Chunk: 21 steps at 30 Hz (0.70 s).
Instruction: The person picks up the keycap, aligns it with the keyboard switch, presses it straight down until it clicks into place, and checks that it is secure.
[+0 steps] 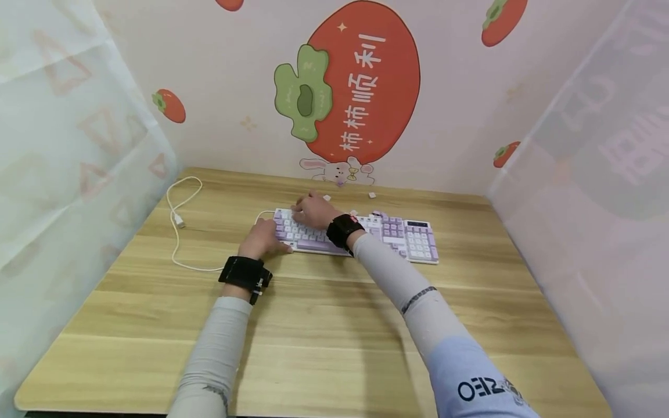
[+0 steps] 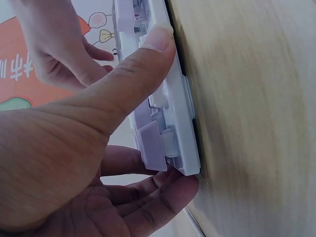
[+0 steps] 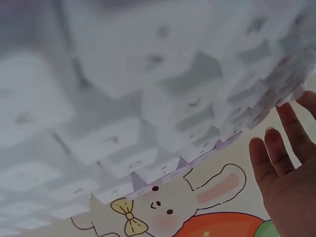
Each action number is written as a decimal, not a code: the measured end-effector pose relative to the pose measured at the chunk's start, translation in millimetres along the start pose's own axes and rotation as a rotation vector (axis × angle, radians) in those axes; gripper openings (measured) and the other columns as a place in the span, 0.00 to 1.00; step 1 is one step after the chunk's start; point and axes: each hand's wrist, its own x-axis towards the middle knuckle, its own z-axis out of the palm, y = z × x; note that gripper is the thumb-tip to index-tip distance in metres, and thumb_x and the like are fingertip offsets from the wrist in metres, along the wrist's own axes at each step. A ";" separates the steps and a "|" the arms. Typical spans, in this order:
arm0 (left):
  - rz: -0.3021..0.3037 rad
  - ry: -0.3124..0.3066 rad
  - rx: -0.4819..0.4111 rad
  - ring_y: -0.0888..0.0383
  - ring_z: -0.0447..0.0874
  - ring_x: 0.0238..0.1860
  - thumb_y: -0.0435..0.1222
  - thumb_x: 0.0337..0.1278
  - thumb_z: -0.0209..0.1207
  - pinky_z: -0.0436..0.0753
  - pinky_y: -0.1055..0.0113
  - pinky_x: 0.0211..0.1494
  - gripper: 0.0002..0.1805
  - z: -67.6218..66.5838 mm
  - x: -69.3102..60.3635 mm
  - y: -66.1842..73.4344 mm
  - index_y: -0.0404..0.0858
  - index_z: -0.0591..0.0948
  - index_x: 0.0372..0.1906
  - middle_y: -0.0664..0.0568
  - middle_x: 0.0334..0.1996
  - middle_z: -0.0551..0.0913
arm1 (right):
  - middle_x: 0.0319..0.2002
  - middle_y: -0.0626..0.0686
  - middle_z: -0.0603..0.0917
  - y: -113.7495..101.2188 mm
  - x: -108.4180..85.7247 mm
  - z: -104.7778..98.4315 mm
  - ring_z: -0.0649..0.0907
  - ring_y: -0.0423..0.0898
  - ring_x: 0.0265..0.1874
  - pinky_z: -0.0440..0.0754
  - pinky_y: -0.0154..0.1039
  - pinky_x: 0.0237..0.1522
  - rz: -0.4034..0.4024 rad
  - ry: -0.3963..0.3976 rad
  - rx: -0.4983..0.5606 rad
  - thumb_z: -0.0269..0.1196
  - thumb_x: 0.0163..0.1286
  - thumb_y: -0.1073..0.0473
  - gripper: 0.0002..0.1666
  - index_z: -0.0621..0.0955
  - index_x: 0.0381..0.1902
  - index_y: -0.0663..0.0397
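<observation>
Keyboard [image 1: 385, 232] lies beneath downturned right grip [image 1: 313, 211], left grip [image 1: 259, 238] clasping it.

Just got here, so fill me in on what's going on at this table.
A person has both hands on a purple-and-white keyboard. The left hand grips its left end, with the thumb over the near edge. The right hand has its fingers at the upper-left keys; whether it pinches one is unclear. A few small white pieces, apparently loose keycaps, lie behind the keyboard, and a white cable loops across the table to the left.
</observation>
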 end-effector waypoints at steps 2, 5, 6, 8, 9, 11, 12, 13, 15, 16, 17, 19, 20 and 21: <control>0.007 0.004 0.008 0.38 0.72 0.55 0.43 0.47 0.78 0.75 0.45 0.63 0.41 -1.1 -0.7 -0.4 0.20 0.73 0.58 0.30 0.54 0.76 | 0.68 0.52 0.76 -2.1 -3.2 2.5 0.71 0.53 0.66 0.67 0.47 0.70 -0.009 0.002 -0.072 0.56 0.78 0.43 0.29 0.75 0.70 0.48; 0.016 -0.002 0.011 0.36 0.72 0.57 0.43 0.47 0.77 0.75 0.44 0.64 0.41 -2.0 -1.4 -0.5 0.20 0.73 0.58 0.29 0.54 0.77 | 0.72 0.52 0.73 -6.3 -8.5 6.2 0.69 0.55 0.69 0.64 0.50 0.72 0.001 -0.014 -0.156 0.54 0.77 0.37 0.36 0.69 0.75 0.48; 0.019 -0.006 0.014 0.36 0.72 0.57 0.44 0.47 0.77 0.75 0.44 0.64 0.41 -2.0 -1.5 -0.4 0.19 0.73 0.58 0.29 0.54 0.77 | 0.73 0.52 0.72 -6.9 -9.7 7.6 0.67 0.55 0.70 0.62 0.51 0.73 0.007 -0.023 -0.168 0.53 0.77 0.35 0.38 0.68 0.76 0.48; 0.018 -0.012 0.018 0.34 0.72 0.59 0.44 0.47 0.77 0.74 0.43 0.65 0.42 -2.2 -1.9 -1.2 0.19 0.73 0.59 0.27 0.55 0.76 | 0.75 0.53 0.69 -8.8 -11.5 9.0 0.65 0.56 0.72 0.60 0.54 0.75 0.010 -0.047 -0.179 0.52 0.77 0.34 0.41 0.64 0.78 0.49; 0.015 -0.015 0.018 0.34 0.72 0.59 0.45 0.47 0.77 0.74 0.43 0.66 0.43 -2.1 -2.2 -1.6 0.19 0.73 0.59 0.27 0.56 0.76 | 0.75 0.53 0.68 -9.2 -12.0 9.9 0.65 0.57 0.73 0.59 0.55 0.75 0.013 -0.057 -0.177 0.51 0.77 0.34 0.42 0.63 0.79 0.49; 0.008 -0.023 0.018 0.33 0.72 0.60 0.45 0.48 0.77 0.73 0.42 0.66 0.44 -1.9 -2.6 -2.2 0.19 0.72 0.60 0.26 0.58 0.74 | 0.76 0.53 0.67 -8.6 -11.9 12.4 0.64 0.57 0.74 0.58 0.55 0.76 0.019 -0.068 -0.176 0.50 0.77 0.33 0.43 0.61 0.79 0.49; 0.006 -0.026 0.018 0.33 0.72 0.61 0.46 0.48 0.77 0.73 0.42 0.66 0.44 -1.9 -3.0 -2.1 0.19 0.72 0.61 0.25 0.58 0.74 | 0.76 0.53 0.67 -8.3 -11.6 13.4 0.64 0.57 0.74 0.58 0.55 0.76 0.021 -0.068 -0.176 0.51 0.77 0.32 0.43 0.61 0.80 0.48; 0.003 -0.025 0.017 0.33 0.71 0.61 0.46 0.49 0.76 0.73 0.42 0.67 0.44 -1.9 -3.4 -2.1 0.19 0.71 0.61 0.25 0.59 0.73 | 0.76 0.53 0.66 -8.5 -11.6 14.0 0.64 0.56 0.74 0.59 0.55 0.76 0.025 -0.065 -0.177 0.51 0.76 0.32 0.43 0.61 0.80 0.48; 0.004 -0.022 0.015 0.32 0.71 0.61 0.46 0.49 0.76 0.73 0.41 0.67 0.44 -1.9 -3.8 -2.2 0.19 0.72 0.61 0.24 0.60 0.73 | 0.76 0.54 0.66 -7.9 -9.7 17.5 0.63 0.57 0.75 0.58 0.55 0.76 0.034 -0.059 -0.182 0.50 0.76 0.31 0.44 0.61 0.80 0.47; 0.005 -0.020 0.015 0.32 0.71 0.61 0.46 0.49 0.76 0.73 0.41 0.67 0.44 -2.0 -3.9 -2.2 0.19 0.72 0.61 0.24 0.60 0.72 | 0.77 0.54 0.65 -7.4 -8.9 19.4 0.62 0.57 0.75 0.59 0.55 0.76 0.038 -0.058 -0.186 0.50 0.76 0.30 0.44 0.61 0.80 0.46; 0.006 -0.018 0.013 0.32 0.72 0.61 0.46 0.49 0.76 0.73 0.41 0.66 0.43 -2.0 -3.8 -2.2 0.19 0.72 0.60 0.24 0.60 0.72 | 0.77 0.54 0.65 -6.7 -8.0 21.4 0.62 0.57 0.76 0.59 0.55 0.76 0.041 -0.057 -0.190 0.49 0.76 0.30 0.44 0.61 0.80 0.45; 0.009 -0.014 0.017 0.32 0.72 0.61 0.46 0.48 0.76 0.73 0.41 0.66 0.43 -2.2 -3.4 -1.9 0.19 0.72 0.60 0.24 0.60 0.72 | 0.78 0.55 0.63 -5.4 -6.6 24.2 0.61 0.58 0.76 0.60 0.55 0.75 0.048 -0.061 -0.181 0.48 0.76 0.29 0.43 0.62 0.79 0.45; 0.011 -0.015 0.017 0.32 0.72 0.61 0.46 0.48 0.76 0.73 0.41 0.66 0.43 -2.2 -3.1 -1.4 0.19 0.73 0.60 0.24 0.59 0.73 | 0.78 0.55 0.63 -4.4 -6.2 25.3 0.60 0.58 0.76 0.60 0.55 0.75 0.052 -0.068 -0.175 0.47 0.77 0.30 0.43 0.62 0.79 0.44; 0.014 -0.016 0.019 0.32 0.72 0.61 0.46 0.49 0.76 0.73 0.41 0.66 0.43 -2.3 -2.8 -0.7 0.19 0.73 0.60 0.24 0.60 0.73 | 0.78 0.54 0.62 -3.8 -6.4 25.2 0.60 0.58 0.77 0.60 0.55 0.75 0.057 -0.077 -0.168 0.47 0.77 0.30 0.42 0.61 0.80 0.44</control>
